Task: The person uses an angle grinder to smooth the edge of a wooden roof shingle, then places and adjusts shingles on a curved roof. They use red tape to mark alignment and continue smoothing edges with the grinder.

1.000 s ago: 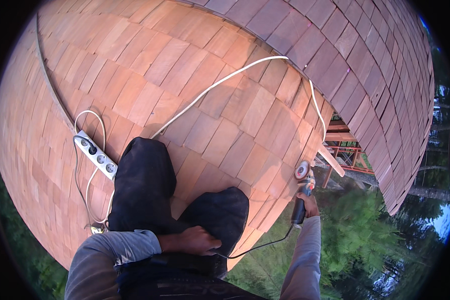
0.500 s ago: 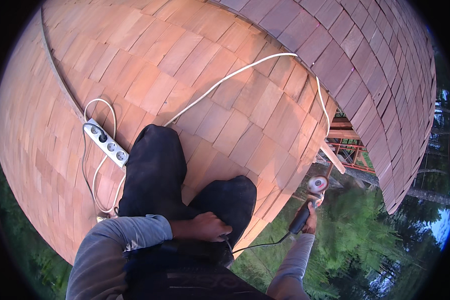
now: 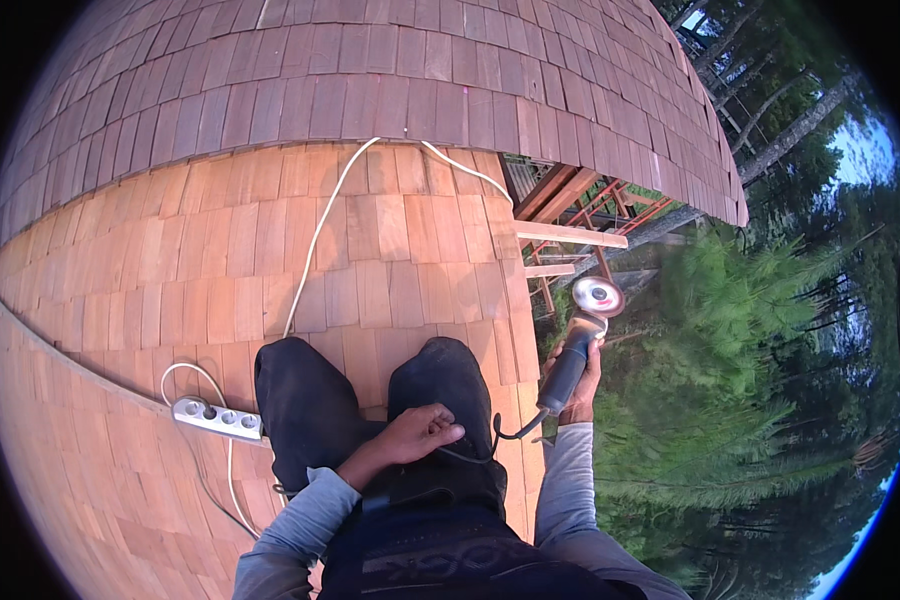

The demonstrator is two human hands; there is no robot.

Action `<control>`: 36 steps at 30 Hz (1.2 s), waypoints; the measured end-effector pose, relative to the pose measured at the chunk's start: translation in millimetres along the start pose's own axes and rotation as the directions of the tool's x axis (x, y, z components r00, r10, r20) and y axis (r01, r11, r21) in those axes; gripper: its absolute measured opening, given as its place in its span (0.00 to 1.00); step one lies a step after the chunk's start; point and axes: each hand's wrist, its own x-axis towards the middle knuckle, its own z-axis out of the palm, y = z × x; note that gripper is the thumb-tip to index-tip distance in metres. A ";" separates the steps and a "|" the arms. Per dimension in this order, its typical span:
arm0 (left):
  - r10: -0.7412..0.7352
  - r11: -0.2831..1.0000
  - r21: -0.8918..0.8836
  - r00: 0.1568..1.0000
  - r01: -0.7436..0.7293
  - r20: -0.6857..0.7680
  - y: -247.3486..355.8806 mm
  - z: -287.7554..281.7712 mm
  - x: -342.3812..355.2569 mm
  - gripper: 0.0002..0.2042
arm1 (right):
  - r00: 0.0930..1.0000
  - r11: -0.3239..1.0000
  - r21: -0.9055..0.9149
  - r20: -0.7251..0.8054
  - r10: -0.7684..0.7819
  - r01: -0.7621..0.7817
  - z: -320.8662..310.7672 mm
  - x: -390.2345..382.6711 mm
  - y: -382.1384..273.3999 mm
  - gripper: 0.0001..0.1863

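Note:
My right hand is wrapped round the dark body of an angle grinder. Its round disc points away from me, beyond the right edge of the shingles, and looks smeared as if spinning. A black power cord hangs from the grinder's rear end and loops back toward my lap. Over my thighs, my left hand is closed, with the cord running out from beneath its curled fingers; the grip itself is partly hidden.
Light wooden shingles cover the sloping roof under me; a darker shingled section overhangs it ahead. A white power strip lies left of my knees, and a white cable runs forward. Boards jut past the right edge, above trees.
My view has turned to the right, so the roof appears rotated. My right hand has brought the grinder nearer my knees. The left hand stays closed over my lap.

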 end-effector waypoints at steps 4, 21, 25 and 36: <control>-0.037 0.942 -0.335 0.996 0.007 -0.084 18.7 1.7 -15.1 0.41 | 0.995 0.996 0.033 0.071 0.077 -0.080 55.0 -27.7 81.6 0.24; -0.151 0.866 -0.499 0.968 0.031 -0.202 59.6 -56.0 -79.3 0.23 | 0.942 0.676 -0.690 0.337 -0.015 0.257 158.5 -95.1 135.4 0.34; -0.083 0.921 -0.387 0.945 -0.049 -0.317 60.1 -95.0 -101.1 0.23 | 0.779 0.597 -0.535 0.212 -0.590 0.598 36.4 -113.3 101.0 0.21; -0.297 0.861 -0.508 0.784 -0.027 -0.545 62.2 -126.5 -169.0 0.16 | 0.514 0.029 -0.534 -0.826 -0.232 -0.845 -385.1 -264.0 108.0 0.66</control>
